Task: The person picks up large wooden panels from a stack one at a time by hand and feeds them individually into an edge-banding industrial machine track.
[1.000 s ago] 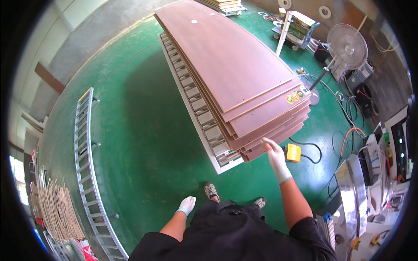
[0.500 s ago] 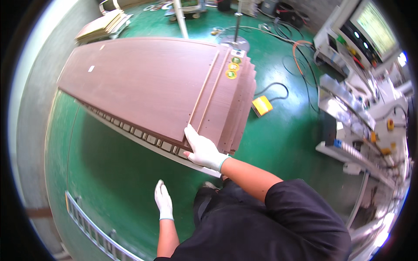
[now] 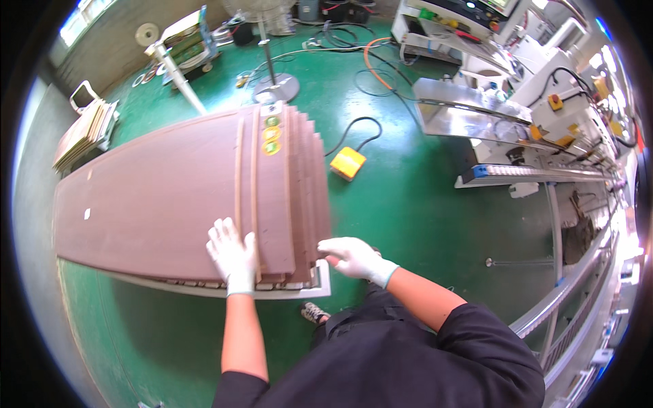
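A stack of brown wood-look panels (image 3: 156, 204) lies before me, its right ends stepped one below another. Gloved in white, my left hand (image 3: 232, 257) rests flat on the top panel near its front edge, fingers spread. My right hand (image 3: 354, 260), also gloved, is at the stack's near right corner. Its fingers stretch toward the panel ends with the thumb apart, and nothing shows in its grasp. Two thin light strips (image 3: 239, 170) run across the top panel, with round yellow and green stickers (image 3: 271, 134) beside them. A white support frame (image 3: 322, 280) shows beneath the stack.
On the green floor right of the stack lies a yellow foot pedal (image 3: 347, 163) with a black cable. Behind it stands a round metal base (image 3: 276, 88) with a pole. Machinery with a metal rail (image 3: 544, 175) fills the right. More panels (image 3: 85, 136) lean at far left.
My left hand has come up from beside the stack onto the top panel. My right hand has left the top panel for the right end corner. The view has swung right.
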The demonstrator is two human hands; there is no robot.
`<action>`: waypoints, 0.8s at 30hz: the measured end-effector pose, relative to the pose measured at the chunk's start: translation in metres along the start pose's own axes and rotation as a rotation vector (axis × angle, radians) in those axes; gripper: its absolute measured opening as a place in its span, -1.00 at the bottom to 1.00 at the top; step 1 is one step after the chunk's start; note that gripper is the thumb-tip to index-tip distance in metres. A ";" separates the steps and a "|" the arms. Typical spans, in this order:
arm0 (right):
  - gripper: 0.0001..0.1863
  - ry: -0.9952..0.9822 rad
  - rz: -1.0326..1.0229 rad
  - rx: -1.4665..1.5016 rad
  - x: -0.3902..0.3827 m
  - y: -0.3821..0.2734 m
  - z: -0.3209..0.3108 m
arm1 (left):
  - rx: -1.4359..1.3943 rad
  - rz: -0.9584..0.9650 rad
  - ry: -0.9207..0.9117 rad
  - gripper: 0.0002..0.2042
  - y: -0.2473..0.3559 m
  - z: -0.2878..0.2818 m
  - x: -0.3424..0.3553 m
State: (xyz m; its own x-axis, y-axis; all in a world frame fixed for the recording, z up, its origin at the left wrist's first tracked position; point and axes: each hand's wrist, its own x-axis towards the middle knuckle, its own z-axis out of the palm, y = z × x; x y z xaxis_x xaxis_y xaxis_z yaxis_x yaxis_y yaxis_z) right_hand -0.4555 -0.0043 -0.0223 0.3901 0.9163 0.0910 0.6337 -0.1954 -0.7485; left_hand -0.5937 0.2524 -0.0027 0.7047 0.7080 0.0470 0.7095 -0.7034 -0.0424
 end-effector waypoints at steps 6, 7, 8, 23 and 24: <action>-0.63 0.591 0.221 -0.580 -0.061 0.134 -0.210 | 0.103 -0.100 -0.059 -0.35 -0.005 0.008 0.002; -0.60 0.694 0.272 -0.726 -0.079 0.155 -0.240 | 0.088 -0.086 -0.054 -0.35 -0.007 0.008 0.001; -0.57 0.796 0.333 -0.857 -0.095 0.176 -0.270 | 0.086 -0.066 -0.025 -0.34 -0.010 0.010 -0.001; -0.76 0.830 1.405 -0.761 -0.104 0.254 -0.313 | 0.133 -0.076 -0.049 -0.31 -0.021 0.029 0.002; -0.76 0.841 1.400 -0.766 -0.109 0.254 -0.315 | 0.123 -0.077 -0.053 -0.31 -0.015 0.026 0.005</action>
State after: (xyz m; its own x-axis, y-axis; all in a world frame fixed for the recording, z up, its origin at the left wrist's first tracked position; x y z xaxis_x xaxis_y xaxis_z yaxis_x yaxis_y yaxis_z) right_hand -0.1264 -0.2637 -0.0152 0.8945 -0.4090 0.1805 -0.3882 -0.9109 -0.1397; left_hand -0.6006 0.2678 -0.0283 0.6451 0.7641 0.0020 0.7542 -0.6362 -0.1624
